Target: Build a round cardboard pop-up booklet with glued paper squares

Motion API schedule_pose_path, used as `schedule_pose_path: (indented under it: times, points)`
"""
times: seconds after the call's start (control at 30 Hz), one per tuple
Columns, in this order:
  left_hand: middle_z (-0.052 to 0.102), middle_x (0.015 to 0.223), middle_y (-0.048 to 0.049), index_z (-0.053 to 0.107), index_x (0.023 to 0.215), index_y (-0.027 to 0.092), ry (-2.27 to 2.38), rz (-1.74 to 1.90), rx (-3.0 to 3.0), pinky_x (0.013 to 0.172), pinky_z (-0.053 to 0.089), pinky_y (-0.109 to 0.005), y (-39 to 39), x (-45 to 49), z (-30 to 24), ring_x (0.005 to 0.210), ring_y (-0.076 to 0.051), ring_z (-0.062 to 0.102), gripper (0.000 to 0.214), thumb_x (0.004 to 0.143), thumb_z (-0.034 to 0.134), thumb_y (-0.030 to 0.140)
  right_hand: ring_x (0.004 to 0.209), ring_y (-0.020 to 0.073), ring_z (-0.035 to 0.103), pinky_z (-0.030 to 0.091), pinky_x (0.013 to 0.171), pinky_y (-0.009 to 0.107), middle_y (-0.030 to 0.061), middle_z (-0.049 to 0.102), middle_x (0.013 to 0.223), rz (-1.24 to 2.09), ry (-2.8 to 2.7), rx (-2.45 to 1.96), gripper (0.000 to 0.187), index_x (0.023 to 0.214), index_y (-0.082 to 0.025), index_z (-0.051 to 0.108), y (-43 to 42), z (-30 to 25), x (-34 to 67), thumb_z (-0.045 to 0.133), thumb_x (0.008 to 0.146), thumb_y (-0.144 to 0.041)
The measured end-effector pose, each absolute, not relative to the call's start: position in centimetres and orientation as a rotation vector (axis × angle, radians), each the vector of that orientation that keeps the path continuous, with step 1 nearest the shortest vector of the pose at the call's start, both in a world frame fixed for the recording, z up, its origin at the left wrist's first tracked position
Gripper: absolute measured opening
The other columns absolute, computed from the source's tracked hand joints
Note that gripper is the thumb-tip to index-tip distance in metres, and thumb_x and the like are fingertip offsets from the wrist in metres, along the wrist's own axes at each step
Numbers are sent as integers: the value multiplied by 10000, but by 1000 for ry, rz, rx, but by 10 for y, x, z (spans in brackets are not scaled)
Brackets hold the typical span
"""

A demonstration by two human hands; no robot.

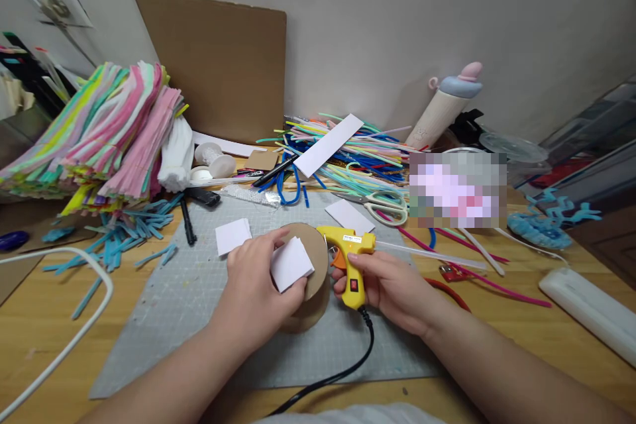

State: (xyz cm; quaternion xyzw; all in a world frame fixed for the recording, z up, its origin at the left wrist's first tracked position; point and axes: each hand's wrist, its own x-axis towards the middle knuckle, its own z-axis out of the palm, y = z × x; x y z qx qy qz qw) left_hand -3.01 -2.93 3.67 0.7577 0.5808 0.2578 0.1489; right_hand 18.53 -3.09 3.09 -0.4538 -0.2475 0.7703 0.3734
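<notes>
White paper (292, 265) is over a cardboard disc (318, 258) above the cutting mat (173, 338), gripped by the half-closed left hand (258, 278). At 3 o'clock, the right hand (392, 285) wraps a yellow glue gun (354, 271), nozzle towards the disc. Scissors (390, 207) lie at 2 o'clock. Gluing seems underway; next, I'd say, steady nozzle aim matters.

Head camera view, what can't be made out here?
All in the head view:
Cardboard disc: partly hidden by the white cards and left hand.
Lower cardboard: partly hidden by the disc and left hand.
Right hand: fingers partly behind the glue gun.
Gun's cord: cut off by the bottom edge.
Patch at right: contents blurred by pixelation.
</notes>
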Motion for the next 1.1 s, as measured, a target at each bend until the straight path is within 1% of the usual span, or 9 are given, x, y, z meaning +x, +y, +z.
schedule_pose_path:
  times: [0.23, 0.43, 0.53, 0.67, 0.77, 0.83, 0.93, 1.0, 1.1]
  points:
    - [637, 1148, -79, 478, 1219, 222, 1684, 666, 2065, 922, 379, -467, -28, -31, 36, 1073, -298, 571, 539, 716, 653, 300, 660, 164, 693, 563, 639, 269, 55, 711, 772, 1778, -543, -1112, 117, 926, -140, 649, -30, 33, 185, 611, 845, -215]
    - [639, 1181, -77, 483, 1216, 223, 1666, 651, 2122, 936, 368, -465, -29, -29, 34, 1096, -291, 570, 541, 709, 663, 285, 897, 246, 712, 569, 808, 367, 141, 719, 1024, 1890, -566, -1039, 228, 1039, -104, 641, -34, 36, 181, 600, 824, -169]
    - [646, 1180, -72, 478, 1225, 225, 1643, 607, 2164, 953, 348, -482, -31, -28, 33, 1095, -288, 574, 553, 704, 660, 254, 924, 255, 708, 569, 808, 383, 157, 692, 1117, 1910, -580, -1099, 241, 1076, -109, 623, -34, 35, 180, 581, 846, -166]
    - [640, 1176, -64, 505, 1167, 225, 1633, 625, 2152, 952, 357, -481, -30, -29, 33, 1089, -282, 568, 471, 716, 642, 247, 926, 250, 709, 573, 786, 368, 159, 676, 1151, 1921, -584, -1145, 212, 1059, -108, 624, -33, 35, 179, 560, 869, -175]
    - [634, 1147, -67, 524, 1135, 223, 1657, 691, 2004, 929, 392, -464, -27, -34, 33, 1066, -282, 563, 449, 716, 658, 316, 887, 227, 711, 574, 768, 349, 139, 699, 1083, 1920, -591, -1151, 211, 1058, -113, 626, -34, 34, 179, 556, 868, -171]
    - [624, 1128, -70, 526, 1146, 226, 1687, 775, 1869, 917, 409, -455, -24, -38, 35, 1054, -281, 559, 478, 713, 667, 371, 794, 192, 709, 570, 726, 312, 114, 721, 949, 1912, -607, -1162, 187, 1021, -112, 635, -34, 34, 180, 557, 865, -179]
    - [601, 1103, -73, 516, 1183, 228, 1701, 934, 1650, 899, 423, -440, -19, -45, 39, 1021, -267, 561, 510, 731, 649, 421, 657, 149, 676, 552, 659, 269, 67, 698, 747, 1953, -670, -1145, 160, 938, -109, 649, -35, 34, 184, 579, 854, -227]
    - [583, 1112, -74, 511, 1191, 226, 1668, 1031, 1514, 905, 417, -427, -16, -48, 40, 1030, -257, 552, 498, 753, 632, 429, 625, 138, 659, 548, 650, 274, 47, 679, 708, 2021, -722, -1127, 171, 916, -113, 652, -34, 34, 188, 607, 833, -256]
    - [559, 1145, -66, 506, 1198, 241, 1593, 1129, 1397, 949, 384, -417, -14, -51, 39, 1095, -248, 518, 467, 786, 623, 427, 626, 150, 670, 542, 622, 287, 41, 681, 742, 2125, -838, -1198, 199, 892, -130, 644, -30, 36, 194, 625, 807, -309]
